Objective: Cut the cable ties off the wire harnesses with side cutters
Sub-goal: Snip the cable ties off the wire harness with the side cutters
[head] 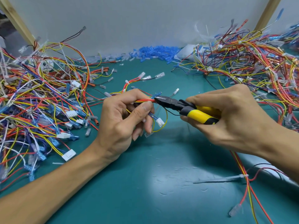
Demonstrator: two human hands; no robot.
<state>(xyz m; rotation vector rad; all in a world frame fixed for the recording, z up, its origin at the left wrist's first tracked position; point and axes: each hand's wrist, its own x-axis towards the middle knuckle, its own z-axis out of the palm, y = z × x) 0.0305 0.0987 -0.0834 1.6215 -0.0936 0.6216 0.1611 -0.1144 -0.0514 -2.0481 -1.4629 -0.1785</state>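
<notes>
Blue sleeve pile (pixel 155 51), teal mat (pixel 145 183)

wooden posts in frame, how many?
2. One wooden post slants at the upper left, behind the left harness pile. The other slants at the upper right, behind the right harness pile. Any others would be out of frame.

I have bare counter (pixel 137 183) near and centre; the left wire heap (pixel 37 101) and right wire heap (pixel 252 59) block both sides.
</notes>
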